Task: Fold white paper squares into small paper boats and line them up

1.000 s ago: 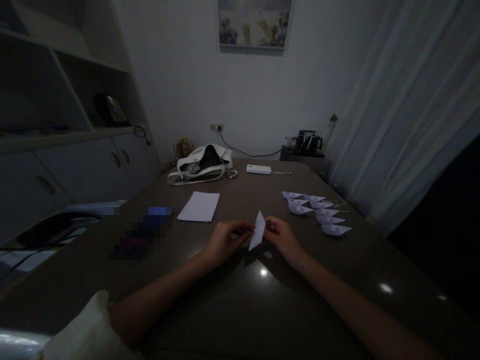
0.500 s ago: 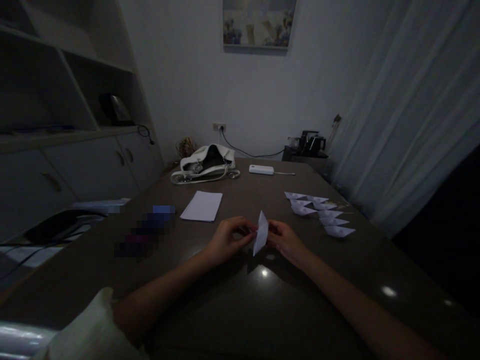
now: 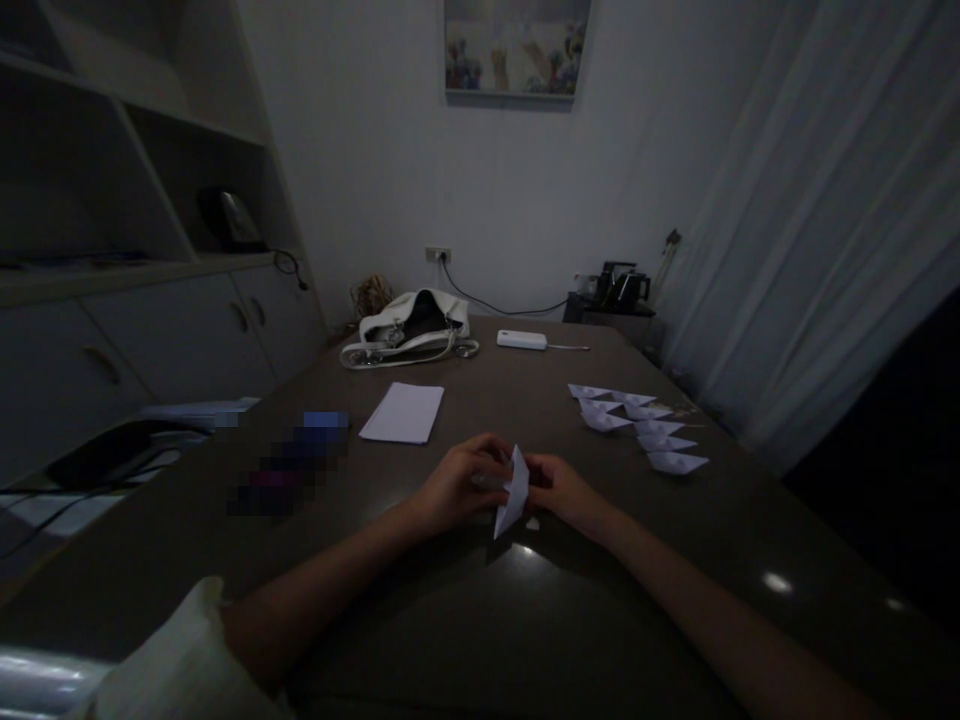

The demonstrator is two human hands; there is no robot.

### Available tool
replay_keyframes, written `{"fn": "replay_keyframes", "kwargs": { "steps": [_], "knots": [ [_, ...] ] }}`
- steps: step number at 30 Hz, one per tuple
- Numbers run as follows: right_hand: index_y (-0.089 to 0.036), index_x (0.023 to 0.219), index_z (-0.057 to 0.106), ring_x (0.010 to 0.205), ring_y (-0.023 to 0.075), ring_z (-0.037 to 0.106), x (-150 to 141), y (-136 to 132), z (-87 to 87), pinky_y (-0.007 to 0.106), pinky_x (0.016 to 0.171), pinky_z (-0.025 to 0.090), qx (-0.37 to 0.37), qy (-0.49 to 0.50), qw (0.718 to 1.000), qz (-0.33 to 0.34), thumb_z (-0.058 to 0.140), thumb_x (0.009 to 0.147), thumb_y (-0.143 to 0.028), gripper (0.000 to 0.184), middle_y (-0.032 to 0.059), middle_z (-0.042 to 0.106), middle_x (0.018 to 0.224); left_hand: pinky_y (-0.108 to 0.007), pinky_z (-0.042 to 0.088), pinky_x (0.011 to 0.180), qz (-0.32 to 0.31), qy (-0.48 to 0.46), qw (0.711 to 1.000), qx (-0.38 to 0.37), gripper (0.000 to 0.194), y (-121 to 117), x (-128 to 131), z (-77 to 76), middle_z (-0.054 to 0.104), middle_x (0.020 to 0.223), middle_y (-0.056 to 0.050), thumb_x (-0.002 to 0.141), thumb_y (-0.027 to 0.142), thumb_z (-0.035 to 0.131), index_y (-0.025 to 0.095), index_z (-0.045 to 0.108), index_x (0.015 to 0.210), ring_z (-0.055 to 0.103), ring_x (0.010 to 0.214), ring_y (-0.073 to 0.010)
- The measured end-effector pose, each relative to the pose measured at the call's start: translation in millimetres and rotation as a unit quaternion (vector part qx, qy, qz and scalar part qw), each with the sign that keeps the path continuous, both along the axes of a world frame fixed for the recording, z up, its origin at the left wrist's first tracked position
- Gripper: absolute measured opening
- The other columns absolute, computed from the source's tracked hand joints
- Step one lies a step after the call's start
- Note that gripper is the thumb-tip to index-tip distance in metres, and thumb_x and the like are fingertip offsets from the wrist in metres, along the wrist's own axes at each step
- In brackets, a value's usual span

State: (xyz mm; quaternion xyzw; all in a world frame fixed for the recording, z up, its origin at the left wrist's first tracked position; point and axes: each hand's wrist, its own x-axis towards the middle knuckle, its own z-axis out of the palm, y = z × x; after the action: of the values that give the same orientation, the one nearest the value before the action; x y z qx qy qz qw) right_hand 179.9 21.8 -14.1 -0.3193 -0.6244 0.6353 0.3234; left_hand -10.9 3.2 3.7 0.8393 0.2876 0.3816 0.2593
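Note:
Just above the dark table, a white folded paper boat (image 3: 514, 497) is held tilted, its pointed ends up and down. My left hand (image 3: 466, 480) pinches it from the left with thumb and fingers. From the other side my right hand (image 3: 564, 494) grips it, fingers bent against the paper. Part of the boat is covered by the fingertips. Several finished-looking paper boats (image 3: 664, 441) stand in two rows to the right. A stack of white paper sheets (image 3: 405, 413) lies to the left, beyond my left hand.
A white handbag (image 3: 416, 325) sits at the table's far left. Near it lies a white power bank (image 3: 522, 340) with a short cable. A blurred-out dark item (image 3: 292, 465) is on the left. Kettles (image 3: 624, 288) stand beyond the far right edge.
Both hands have brought the paper boat slightly down and toward me, and it leans more. My right hand's fingers sit closer to my left hand. The other things stay put.

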Motion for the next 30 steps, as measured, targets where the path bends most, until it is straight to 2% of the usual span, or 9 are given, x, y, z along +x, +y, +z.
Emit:
{"fn": "replay_keyframes", "kwargs": {
  "steps": [11,17,23,27,30],
  "knots": [
    [-0.012,0.086,0.062,0.051,0.0100,0.053,-3.3,-0.8,0.7,0.022,0.050,0.042,0.022,-0.029,0.999,-0.004,0.073,0.064,-0.032,0.031,-0.0008,0.060,0.063,-0.028,0.047,0.078,0.028,-0.030,0.998,-0.057,0.010,-1.9,2.5,-0.3,0.060,0.106,-0.009,0.075,0.020,0.068,0.015,0.072,0.082,0.058,0.089,-0.0184],
    [-0.013,0.082,0.060,0.041,0.0064,0.044,-2.8,2.9,-2.4,0.019,0.040,0.033,0.038,-0.045,0.997,-0.048,0.072,0.064,-0.032,0.029,-0.0045,0.054,0.054,-0.030,0.047,0.079,0.043,-0.052,0.997,-0.048,0.007,-0.1,3.4,0.5,0.063,0.101,-0.009,0.074,0.018,0.069,0.014,0.072,0.079,0.060,0.088,-0.0187],
    [-0.016,0.072,0.058,0.042,0.0074,0.048,-1.5,3.4,0.7,0.020,0.042,0.036,0.046,-0.047,0.996,-0.068,0.069,0.065,-0.029,0.018,-0.0042,0.055,0.053,-0.031,0.047,0.077,0.085,-0.033,0.996,0.008,0.006,1.5,2.9,0.2,0.060,0.100,-0.008,0.073,0.021,0.069,0.017,0.071,0.078,0.057,0.088,-0.0183],
    [-0.016,0.072,0.057,0.043,0.0086,0.050,-4.3,5.3,-4.2,0.021,0.044,0.038,0.047,-0.022,0.996,-0.074,0.071,0.062,-0.027,0.020,-0.0039,0.057,0.053,-0.030,0.045,0.072,0.117,0.027,0.990,0.069,0.007,0.7,2.1,0.9,0.055,0.096,-0.007,0.071,0.020,0.070,0.020,0.072,0.078,0.051,0.085,-0.0192],
    [-0.018,0.066,0.051,0.042,0.0082,0.049,-6.1,5.9,-5.7,0.020,0.043,0.037,0.046,-0.011,0.992,-0.119,0.074,0.058,-0.024,0.025,-0.0057,0.056,0.052,-0.030,0.044,0.072,0.115,0.073,0.985,0.102,0.007,0.4,1.0,1.3,0.057,0.088,-0.006,0.074,0.018,0.066,0.019,0.071,0.079,0.052,0.083,-0.0188]
  ]
}}
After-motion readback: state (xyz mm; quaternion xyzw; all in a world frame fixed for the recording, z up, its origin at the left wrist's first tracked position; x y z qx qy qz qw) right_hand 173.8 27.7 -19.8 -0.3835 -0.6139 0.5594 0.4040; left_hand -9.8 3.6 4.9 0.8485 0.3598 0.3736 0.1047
